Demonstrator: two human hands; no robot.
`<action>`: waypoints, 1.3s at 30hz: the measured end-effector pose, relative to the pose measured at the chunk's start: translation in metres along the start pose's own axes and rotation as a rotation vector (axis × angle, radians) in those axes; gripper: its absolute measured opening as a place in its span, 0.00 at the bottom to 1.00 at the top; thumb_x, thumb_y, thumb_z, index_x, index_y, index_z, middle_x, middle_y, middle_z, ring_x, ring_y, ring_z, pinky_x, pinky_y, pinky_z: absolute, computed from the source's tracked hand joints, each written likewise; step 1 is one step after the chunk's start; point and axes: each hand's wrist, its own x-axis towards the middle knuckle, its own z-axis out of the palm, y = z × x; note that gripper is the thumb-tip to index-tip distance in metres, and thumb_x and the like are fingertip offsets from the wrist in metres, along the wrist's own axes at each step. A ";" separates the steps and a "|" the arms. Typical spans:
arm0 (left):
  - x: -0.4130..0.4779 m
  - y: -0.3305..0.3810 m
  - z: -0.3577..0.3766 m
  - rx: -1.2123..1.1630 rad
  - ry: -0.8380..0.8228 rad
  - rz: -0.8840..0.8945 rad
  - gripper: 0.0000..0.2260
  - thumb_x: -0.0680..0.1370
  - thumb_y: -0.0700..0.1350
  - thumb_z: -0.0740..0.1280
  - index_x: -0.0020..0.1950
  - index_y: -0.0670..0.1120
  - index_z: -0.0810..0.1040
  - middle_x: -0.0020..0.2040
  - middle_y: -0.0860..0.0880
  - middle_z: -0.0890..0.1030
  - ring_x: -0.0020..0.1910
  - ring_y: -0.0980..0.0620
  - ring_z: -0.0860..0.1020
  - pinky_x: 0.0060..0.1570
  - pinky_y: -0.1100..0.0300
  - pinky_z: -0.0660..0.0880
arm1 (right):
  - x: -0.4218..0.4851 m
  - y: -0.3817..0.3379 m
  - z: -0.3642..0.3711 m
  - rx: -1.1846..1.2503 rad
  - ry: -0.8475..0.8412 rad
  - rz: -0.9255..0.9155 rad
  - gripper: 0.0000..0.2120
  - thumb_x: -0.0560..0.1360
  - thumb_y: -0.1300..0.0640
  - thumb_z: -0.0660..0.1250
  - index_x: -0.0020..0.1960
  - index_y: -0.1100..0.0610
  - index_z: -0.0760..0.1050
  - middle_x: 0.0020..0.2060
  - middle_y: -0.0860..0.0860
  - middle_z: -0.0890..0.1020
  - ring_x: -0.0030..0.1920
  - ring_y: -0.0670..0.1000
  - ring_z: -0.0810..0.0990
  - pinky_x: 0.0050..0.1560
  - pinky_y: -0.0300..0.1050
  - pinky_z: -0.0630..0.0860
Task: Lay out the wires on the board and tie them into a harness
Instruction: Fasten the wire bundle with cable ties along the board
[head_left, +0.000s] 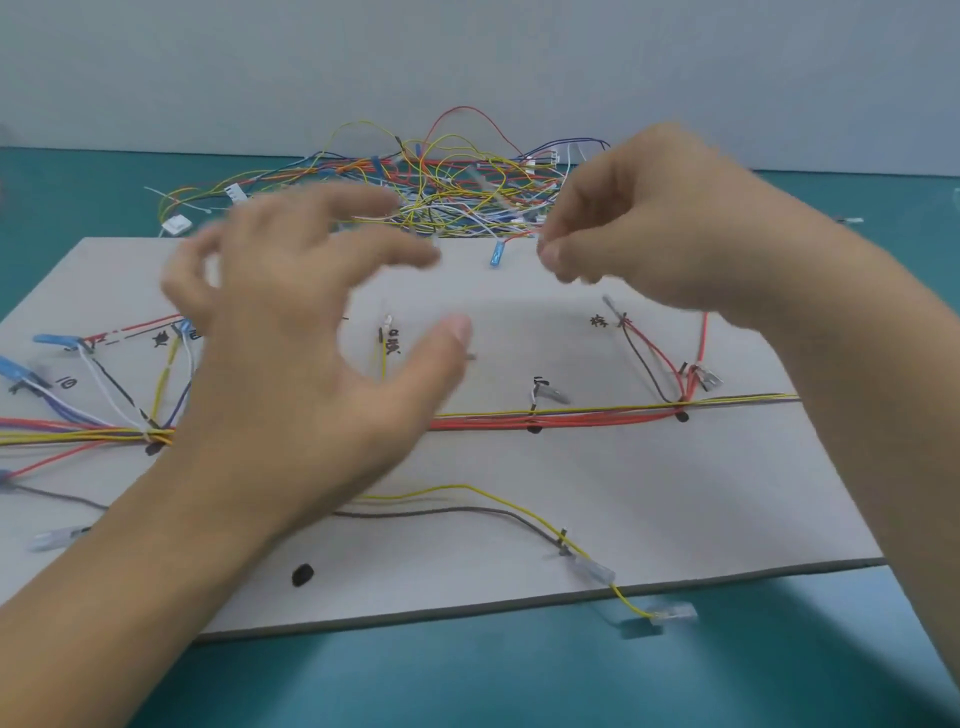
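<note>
Grey board (597, 499) on the teal tabletop (467, 680) carries laid wires (545, 415) along its middle, bunched for tying; spare wires (457, 192) lie tangled behind. My left hand (291, 332) hovers, fingers spread and empty; my right hand (649, 228) curls its fingers as if pinching, though on what I cannot tell.

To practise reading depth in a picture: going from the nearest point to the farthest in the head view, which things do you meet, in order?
Clear end connector off the board's near edge → black dot → red-and-yellow wire bundle → blue connector at the far edge → loose wire pile → wall.
</note>
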 end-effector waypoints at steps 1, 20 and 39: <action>0.000 0.001 -0.004 -0.001 0.078 -0.014 0.15 0.73 0.61 0.65 0.58 0.59 0.80 0.70 0.60 0.73 0.74 0.54 0.67 0.75 0.40 0.57 | -0.013 -0.003 0.004 0.036 -0.069 -0.054 0.03 0.74 0.56 0.74 0.41 0.51 0.84 0.32 0.46 0.85 0.29 0.43 0.80 0.29 0.38 0.76; -0.009 -0.001 0.016 -0.258 -0.202 0.130 0.04 0.76 0.46 0.71 0.42 0.52 0.84 0.33 0.59 0.83 0.37 0.56 0.82 0.39 0.59 0.73 | -0.055 0.023 0.036 0.878 -0.100 -0.147 0.09 0.67 0.64 0.75 0.46 0.63 0.82 0.32 0.54 0.82 0.32 0.52 0.81 0.37 0.41 0.78; -0.013 0.006 0.018 -0.330 -0.241 0.036 0.02 0.75 0.49 0.71 0.43 0.54 0.84 0.36 0.65 0.84 0.40 0.62 0.84 0.43 0.65 0.77 | -0.055 0.024 0.039 0.959 -0.162 -0.126 0.08 0.68 0.62 0.74 0.46 0.55 0.86 0.40 0.55 0.84 0.37 0.49 0.80 0.40 0.44 0.77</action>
